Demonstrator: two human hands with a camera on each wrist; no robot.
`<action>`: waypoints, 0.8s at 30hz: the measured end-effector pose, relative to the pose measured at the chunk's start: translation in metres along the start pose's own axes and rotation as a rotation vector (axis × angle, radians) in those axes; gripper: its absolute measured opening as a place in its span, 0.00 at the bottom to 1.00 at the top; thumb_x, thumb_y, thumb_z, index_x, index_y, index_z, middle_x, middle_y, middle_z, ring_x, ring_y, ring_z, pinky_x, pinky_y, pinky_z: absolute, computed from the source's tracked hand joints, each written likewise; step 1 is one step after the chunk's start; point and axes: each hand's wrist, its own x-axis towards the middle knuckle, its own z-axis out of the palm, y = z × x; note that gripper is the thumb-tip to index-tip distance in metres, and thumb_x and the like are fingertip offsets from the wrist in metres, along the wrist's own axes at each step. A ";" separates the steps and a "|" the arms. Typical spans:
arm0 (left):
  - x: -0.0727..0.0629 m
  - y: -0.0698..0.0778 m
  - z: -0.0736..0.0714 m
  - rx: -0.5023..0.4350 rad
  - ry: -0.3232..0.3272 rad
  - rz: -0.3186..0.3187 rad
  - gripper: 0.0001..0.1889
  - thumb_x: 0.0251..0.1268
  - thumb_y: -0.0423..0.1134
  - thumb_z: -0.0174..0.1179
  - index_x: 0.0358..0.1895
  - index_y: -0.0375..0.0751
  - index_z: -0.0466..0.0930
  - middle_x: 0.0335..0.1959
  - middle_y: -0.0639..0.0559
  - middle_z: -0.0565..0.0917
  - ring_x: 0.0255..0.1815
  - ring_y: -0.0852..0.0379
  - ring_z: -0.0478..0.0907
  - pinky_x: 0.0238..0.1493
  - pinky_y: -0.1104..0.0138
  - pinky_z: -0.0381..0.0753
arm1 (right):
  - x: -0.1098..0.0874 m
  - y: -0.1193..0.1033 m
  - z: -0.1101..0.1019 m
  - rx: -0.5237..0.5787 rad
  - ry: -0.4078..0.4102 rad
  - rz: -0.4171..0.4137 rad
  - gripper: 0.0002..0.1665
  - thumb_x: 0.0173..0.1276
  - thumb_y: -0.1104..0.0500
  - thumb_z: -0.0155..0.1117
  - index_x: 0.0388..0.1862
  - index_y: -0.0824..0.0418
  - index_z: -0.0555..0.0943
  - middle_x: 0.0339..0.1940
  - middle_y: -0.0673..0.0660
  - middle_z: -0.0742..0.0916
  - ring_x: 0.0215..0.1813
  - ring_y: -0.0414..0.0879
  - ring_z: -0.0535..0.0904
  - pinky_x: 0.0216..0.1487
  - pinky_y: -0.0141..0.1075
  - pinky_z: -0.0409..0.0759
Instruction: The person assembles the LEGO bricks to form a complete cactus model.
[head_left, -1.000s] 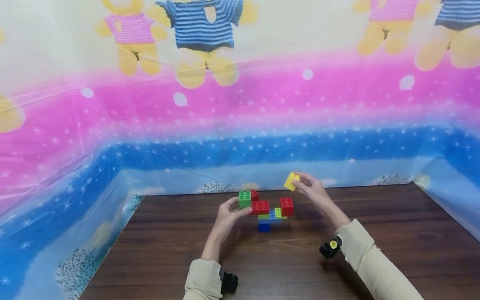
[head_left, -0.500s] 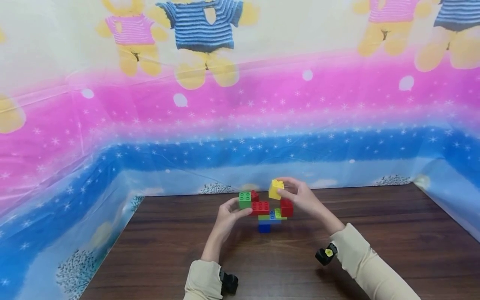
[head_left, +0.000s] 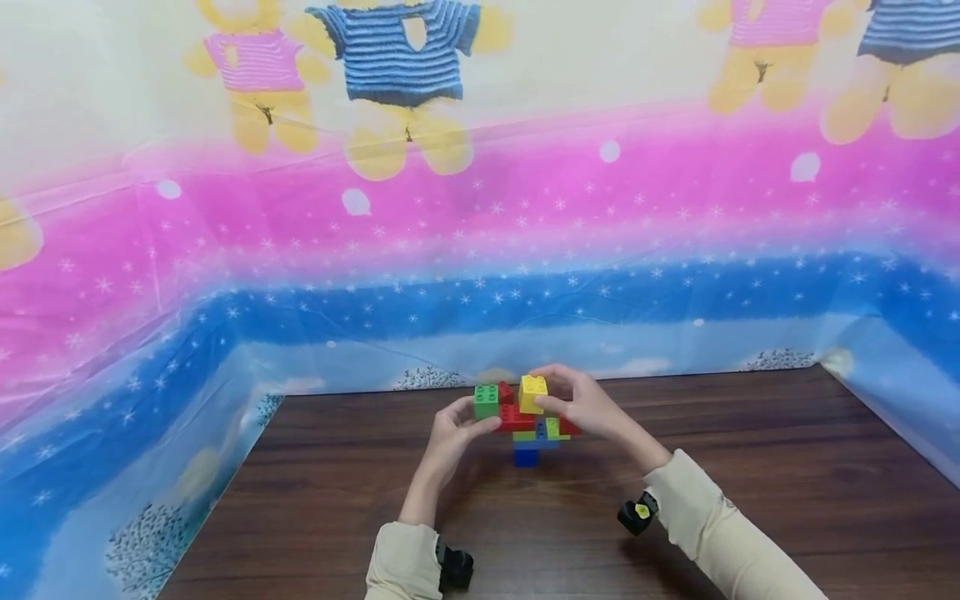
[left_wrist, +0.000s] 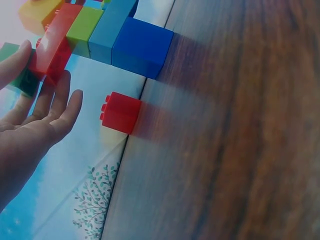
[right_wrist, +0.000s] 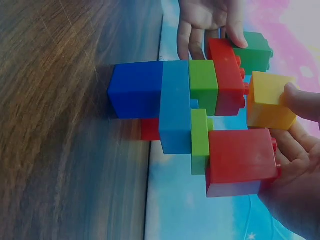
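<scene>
A small tower of toy building blocks stands on the table, with a dark blue block (head_left: 526, 458) at its base. Above that come a light blue block (right_wrist: 175, 107), lime blocks (right_wrist: 202, 87) and a long red block (right_wrist: 227, 77). On the tower's right side sits another red block (right_wrist: 240, 155). My left hand (head_left: 448, 437) grips the green block (head_left: 486, 405) at the long red block's left end, thumb in front, fingers behind. Between thumb and fingers, my right hand (head_left: 581, 407) pinches a yellow block (right_wrist: 270, 100), its underside right at the long red block's studs.
A loose red block (left_wrist: 121, 112) rests on the dark wooden table (head_left: 337, 500) behind the tower. A printed cloth backdrop (head_left: 450, 300) rises along the table's far and side edges. Black wrist cameras (head_left: 637, 515) sit at both cuffs.
My right hand has brought the yellow block leftward and down, from the tower's upper right to the top of the long red block. The left hand keeps its grip on the green block.
</scene>
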 end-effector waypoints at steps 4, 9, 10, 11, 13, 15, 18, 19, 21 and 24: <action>0.000 0.000 0.000 -0.001 -0.004 -0.007 0.21 0.58 0.33 0.67 0.56 0.34 0.77 0.47 0.48 0.85 0.46 0.61 0.81 0.56 0.61 0.80 | 0.001 0.002 0.004 0.005 -0.036 -0.038 0.25 0.72 0.54 0.59 0.65 0.60 0.72 0.63 0.64 0.80 0.64 0.62 0.76 0.59 0.55 0.78; 0.000 0.001 0.000 -0.004 -0.005 -0.005 0.21 0.60 0.34 0.66 0.56 0.35 0.77 0.49 0.46 0.85 0.47 0.60 0.81 0.57 0.60 0.80 | 0.001 0.003 0.008 0.003 -0.040 -0.043 0.24 0.72 0.54 0.59 0.65 0.60 0.72 0.63 0.64 0.80 0.63 0.61 0.77 0.57 0.52 0.79; -0.001 0.001 0.000 -0.003 -0.003 -0.005 0.20 0.60 0.34 0.66 0.56 0.35 0.78 0.49 0.45 0.84 0.47 0.60 0.81 0.58 0.60 0.80 | 0.001 0.003 0.009 -0.001 -0.041 -0.041 0.25 0.72 0.54 0.59 0.65 0.60 0.72 0.63 0.64 0.80 0.63 0.61 0.77 0.56 0.51 0.80; -0.001 0.001 -0.001 0.000 -0.003 -0.004 0.20 0.60 0.34 0.66 0.56 0.35 0.77 0.49 0.45 0.84 0.47 0.60 0.81 0.58 0.59 0.80 | 0.001 0.002 0.009 -0.004 -0.041 -0.035 0.25 0.72 0.54 0.59 0.65 0.59 0.72 0.63 0.63 0.80 0.63 0.60 0.78 0.56 0.51 0.80; -0.002 0.001 -0.001 0.006 0.003 -0.005 0.20 0.60 0.34 0.66 0.56 0.35 0.77 0.49 0.45 0.84 0.48 0.60 0.81 0.58 0.59 0.80 | 0.001 0.001 0.010 -0.005 -0.047 -0.016 0.25 0.72 0.53 0.60 0.65 0.58 0.72 0.63 0.63 0.80 0.62 0.59 0.79 0.55 0.49 0.81; -0.003 0.001 -0.001 0.005 0.006 -0.009 0.20 0.60 0.34 0.66 0.56 0.35 0.78 0.49 0.45 0.85 0.47 0.60 0.81 0.58 0.58 0.80 | 0.001 0.000 0.011 -0.004 -0.057 -0.002 0.25 0.72 0.53 0.60 0.65 0.57 0.72 0.63 0.62 0.80 0.61 0.59 0.79 0.54 0.48 0.81; -0.003 0.000 0.000 -0.001 0.007 -0.016 0.20 0.60 0.33 0.66 0.55 0.35 0.78 0.48 0.46 0.85 0.47 0.60 0.81 0.58 0.59 0.80 | 0.001 -0.002 0.010 0.001 -0.063 0.016 0.26 0.71 0.53 0.61 0.66 0.57 0.72 0.63 0.62 0.81 0.60 0.58 0.80 0.52 0.46 0.82; -0.003 0.000 0.000 -0.002 0.004 -0.016 0.20 0.60 0.33 0.66 0.55 0.35 0.78 0.48 0.47 0.85 0.47 0.60 0.81 0.58 0.59 0.80 | 0.002 -0.002 0.010 -0.001 -0.063 0.014 0.25 0.71 0.53 0.61 0.65 0.57 0.72 0.62 0.62 0.81 0.60 0.58 0.80 0.52 0.45 0.82; -0.002 0.000 0.000 -0.002 0.004 -0.013 0.20 0.60 0.33 0.66 0.55 0.35 0.78 0.48 0.47 0.85 0.47 0.60 0.81 0.57 0.59 0.80 | 0.002 -0.002 0.010 -0.008 -0.060 0.007 0.25 0.71 0.54 0.61 0.65 0.57 0.72 0.61 0.62 0.82 0.58 0.56 0.82 0.50 0.42 0.82; -0.001 0.001 0.001 0.003 0.008 -0.014 0.20 0.60 0.33 0.66 0.56 0.35 0.78 0.49 0.46 0.85 0.49 0.59 0.82 0.58 0.59 0.80 | 0.002 -0.002 0.009 -0.019 -0.057 0.007 0.25 0.71 0.54 0.61 0.65 0.57 0.73 0.57 0.62 0.84 0.44 0.52 0.84 0.40 0.38 0.82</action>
